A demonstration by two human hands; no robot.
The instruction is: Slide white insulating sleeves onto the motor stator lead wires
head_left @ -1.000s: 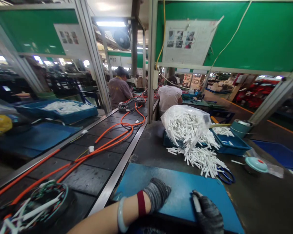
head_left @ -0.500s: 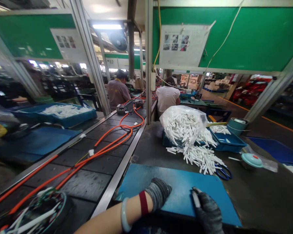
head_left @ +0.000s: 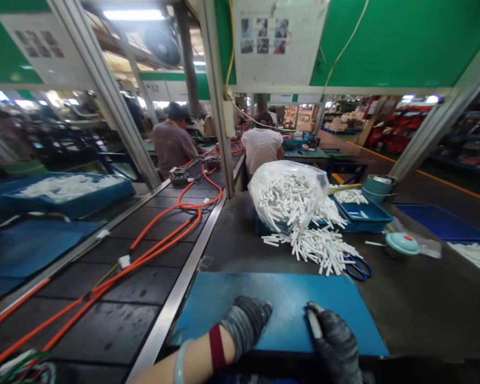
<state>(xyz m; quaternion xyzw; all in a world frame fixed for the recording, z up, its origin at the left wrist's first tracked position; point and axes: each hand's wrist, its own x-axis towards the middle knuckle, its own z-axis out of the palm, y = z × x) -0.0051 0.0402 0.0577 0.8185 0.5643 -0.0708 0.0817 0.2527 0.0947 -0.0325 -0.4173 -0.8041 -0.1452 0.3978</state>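
1. The gloved left hand (head_left: 244, 322) rests on the blue mat (head_left: 280, 298), fingers curled loosely, holding nothing.
2. The gloved right hand (head_left: 338, 344) has its fingers closed around a white tube (head_left: 314, 322) at the mat's near edge.
3. Farther on the counter (head_left: 420, 298), loose white tubes (head_left: 318, 248) spill from a clear bag (head_left: 290, 194), beside blue scissors (head_left: 358, 268).
4. Orange cables (head_left: 164, 234) lie on the conveyor (head_left: 144, 277) to the left.
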